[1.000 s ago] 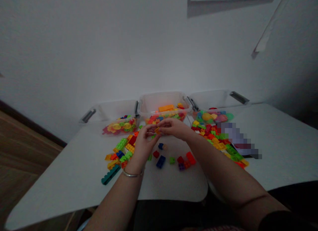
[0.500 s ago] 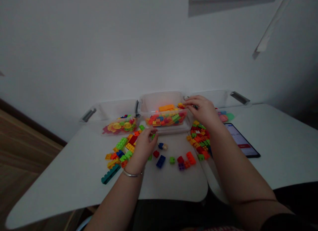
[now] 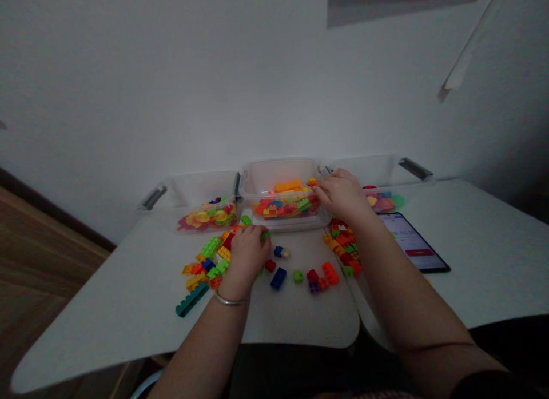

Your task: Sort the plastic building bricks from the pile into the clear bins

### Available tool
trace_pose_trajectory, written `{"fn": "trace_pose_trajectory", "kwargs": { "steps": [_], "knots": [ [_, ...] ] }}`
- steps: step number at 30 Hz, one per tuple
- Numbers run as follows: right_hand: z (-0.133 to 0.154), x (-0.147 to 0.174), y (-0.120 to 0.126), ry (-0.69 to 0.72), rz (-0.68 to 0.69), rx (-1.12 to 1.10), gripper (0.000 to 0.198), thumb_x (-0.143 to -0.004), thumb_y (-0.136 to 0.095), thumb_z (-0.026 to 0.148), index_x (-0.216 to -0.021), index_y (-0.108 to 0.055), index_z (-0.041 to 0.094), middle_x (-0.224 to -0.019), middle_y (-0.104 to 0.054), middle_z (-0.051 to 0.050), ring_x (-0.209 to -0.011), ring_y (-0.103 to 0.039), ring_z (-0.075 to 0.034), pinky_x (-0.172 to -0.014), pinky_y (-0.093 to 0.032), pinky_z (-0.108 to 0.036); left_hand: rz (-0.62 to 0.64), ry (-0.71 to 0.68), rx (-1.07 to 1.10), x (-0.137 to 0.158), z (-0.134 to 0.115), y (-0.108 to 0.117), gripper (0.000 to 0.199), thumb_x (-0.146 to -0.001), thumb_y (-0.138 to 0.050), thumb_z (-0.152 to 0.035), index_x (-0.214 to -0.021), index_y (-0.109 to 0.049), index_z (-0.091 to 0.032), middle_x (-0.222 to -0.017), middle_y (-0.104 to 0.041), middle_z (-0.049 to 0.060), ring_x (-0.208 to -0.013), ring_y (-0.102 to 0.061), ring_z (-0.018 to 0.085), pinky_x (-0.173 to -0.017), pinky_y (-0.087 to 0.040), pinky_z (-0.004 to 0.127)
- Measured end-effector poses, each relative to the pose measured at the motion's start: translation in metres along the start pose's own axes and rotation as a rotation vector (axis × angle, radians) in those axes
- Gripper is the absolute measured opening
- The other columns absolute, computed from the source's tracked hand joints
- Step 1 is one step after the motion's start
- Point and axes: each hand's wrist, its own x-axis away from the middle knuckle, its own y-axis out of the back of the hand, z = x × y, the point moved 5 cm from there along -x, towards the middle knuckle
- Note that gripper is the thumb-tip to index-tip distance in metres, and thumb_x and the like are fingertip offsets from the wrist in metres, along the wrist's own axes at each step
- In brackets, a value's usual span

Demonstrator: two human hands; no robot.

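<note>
My left hand (image 3: 247,253), with a silver bangle at the wrist, is low over the table at the right edge of a loose pile of toy building bricks (image 3: 210,247). Its fingers curl down beside a green brick (image 3: 266,235); whatever they grip is hidden. Over the right rim of the middle clear plastic box (image 3: 278,166) is my right hand (image 3: 342,194), fingers bent together and tips near an orange-yellow brick (image 3: 312,182). I cannot make out anything between them. Mixed bricks (image 3: 287,206) fill the bottom of that box.
Clear boxes stand left (image 3: 201,182) and right (image 3: 364,163), holding coloured pieces. A second brick pile (image 3: 343,242) lies under my right forearm, beside a phone (image 3: 414,244). Nearer me are a small figure (image 3: 282,252), a dark blue brick (image 3: 278,278) and a teal strip (image 3: 191,300).
My right hand has shifted slightly left and down at the middle box's right side. The left hand has lowered a little, its fingers closer to the green brick. The loose bricks look unmoved.
</note>
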Motion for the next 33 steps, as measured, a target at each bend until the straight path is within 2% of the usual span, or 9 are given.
{"fn": "trace_pose_trajectory", "kwargs": {
  "steps": [5,11,14,18,21,24,26,29,33],
  "knots": [
    [0.006,-0.001,-0.001,0.005,0.013,0.000,0.046,-0.100,-0.035,0.030,-0.090,-0.075,0.010,-0.094,-0.074,-0.018,-0.098,-0.062,-0.028,-0.095,-0.041,-0.042,0.033,0.016,-0.044,0.000,0.000,0.001,0.020,-0.081,-0.058,-0.020,-0.095,-0.071,-0.018,-0.097,-0.071,0.013,-0.096,-0.060,0.032,-0.087,-0.046,0.045],
    [0.005,0.001,0.005,-0.065,0.005,-0.034,0.036,-0.097,-0.040,0.031,-0.095,-0.073,0.015,-0.097,-0.074,-0.014,-0.095,-0.063,-0.027,-0.088,-0.045,-0.040,0.012,0.016,-0.065,0.002,-0.001,0.004,0.018,-0.078,-0.061,-0.021,-0.093,-0.072,-0.020,-0.096,-0.072,0.012,-0.094,-0.058,0.033,-0.083,-0.046,0.046],
    [0.004,0.003,0.012,-0.106,-0.048,-0.085,0.032,-0.095,-0.045,0.031,-0.098,-0.072,0.016,-0.099,-0.074,-0.013,-0.095,-0.063,-0.029,-0.086,-0.046,-0.041,0.011,0.023,-0.054,0.003,-0.002,0.006,0.017,-0.077,-0.065,-0.022,-0.092,-0.072,-0.022,-0.095,-0.073,0.010,-0.095,-0.058,0.033,-0.083,-0.045,0.046],
    [0.006,0.008,0.031,-0.160,-0.197,-0.229,0.032,-0.093,-0.046,0.030,-0.104,-0.072,0.015,-0.105,-0.073,-0.013,-0.100,-0.062,-0.030,-0.092,-0.045,-0.044,0.038,0.067,-0.026,0.003,-0.002,0.005,0.015,-0.075,-0.068,-0.025,-0.090,-0.072,-0.023,-0.088,-0.073,0.010,-0.095,-0.059,0.035,-0.082,-0.046,0.048],
    [0.009,0.010,0.042,-0.185,-0.244,-0.393,0.032,-0.093,-0.045,0.031,-0.104,-0.072,0.018,-0.105,-0.073,-0.011,-0.098,-0.064,-0.026,-0.089,-0.047,-0.041,0.025,0.105,0.099,0.000,0.001,0.000,0.015,-0.075,-0.070,-0.026,-0.090,-0.072,-0.024,-0.087,-0.073,0.008,-0.092,-0.063,0.031,-0.084,-0.047,0.046],
    [0.017,0.009,0.038,-0.201,-0.156,-0.585,0.027,-0.091,-0.048,0.031,-0.098,-0.072,0.020,-0.097,-0.073,-0.007,-0.086,-0.065,-0.022,-0.079,-0.050,-0.035,-0.052,0.079,0.361,-0.005,0.002,-0.001,0.025,-0.076,-0.070,-0.024,-0.100,-0.069,-0.023,-0.090,-0.073,0.005,-0.087,-0.065,0.024,-0.083,-0.049,0.039],
    [0.026,0.007,0.030,-0.198,-0.068,-0.693,0.023,-0.089,-0.053,0.031,-0.093,-0.072,0.020,-0.090,-0.073,-0.005,-0.079,-0.065,-0.019,-0.074,-0.049,-0.033,-0.139,0.028,0.463,-0.007,0.000,0.005,0.026,-0.077,-0.069,-0.023,-0.103,-0.067,-0.022,-0.091,-0.072,0.004,-0.086,-0.065,0.021,-0.082,-0.050,0.037],
    [0.045,0.005,0.010,-0.176,0.081,-0.786,0.016,-0.086,-0.059,0.028,-0.085,-0.071,0.018,-0.083,-0.072,-0.004,-0.075,-0.064,-0.017,-0.069,-0.047,-0.030,-0.235,-0.051,0.478,-0.007,-0.005,0.017,0.019,-0.079,-0.067,-0.024,-0.098,-0.068,-0.021,-0.095,-0.072,0.005,-0.090,-0.064,0.021,-0.084,-0.050,0.037],
    [0.067,0.007,-0.023,-0.172,0.251,-0.943,0.009,-0.085,-0.063,0.026,-0.085,-0.067,0.019,-0.083,-0.072,-0.004,-0.076,-0.065,-0.015,-0.069,-0.048,-0.027,-0.253,-0.082,0.461,-0.007,-0.010,0.026,0.018,-0.078,-0.068,-0.024,-0.096,-0.068,-0.022,-0.097,-0.072,0.005,-0.094,-0.064,0.022,-0.086,-0.050,0.037]
  ]
}}
